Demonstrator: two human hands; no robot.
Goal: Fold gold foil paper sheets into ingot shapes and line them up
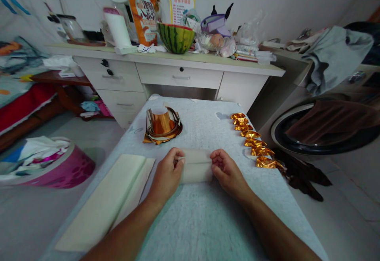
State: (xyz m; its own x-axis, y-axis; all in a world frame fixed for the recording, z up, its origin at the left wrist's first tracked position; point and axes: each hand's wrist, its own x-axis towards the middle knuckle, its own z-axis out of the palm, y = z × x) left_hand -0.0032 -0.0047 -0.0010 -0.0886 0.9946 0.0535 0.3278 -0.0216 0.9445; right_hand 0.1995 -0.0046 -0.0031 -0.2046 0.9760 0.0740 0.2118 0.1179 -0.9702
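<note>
A pale sheet of paper (pixel 196 170) lies on the cloth-covered table, its far part folded or rolled over along a crosswise edge. My left hand (pixel 170 170) pinches its left end between thumb and fingers. At the opposite end, my right hand (pixel 223 168) has its fingers curled and pinched on the paper's edge. Beside my left forearm rests a stack of long pale paper sheets (pixel 103 197). Beyond my hands sits a curled pile of gold foil sheets (pixel 163 125). Several twisted gold foil pieces (pixel 252 142) form a row along the table's right side.
Behind the table (pixel 204 221) stands a white desk (pixel 181 75) bearing a cut watermelon (pixel 175 38), an orange snack bag (pixel 144 15) and clutter. A pink bin (pixel 74 168) is at the left. A washing machine (pixel 285 122) with clothes hanging from it is at the right.
</note>
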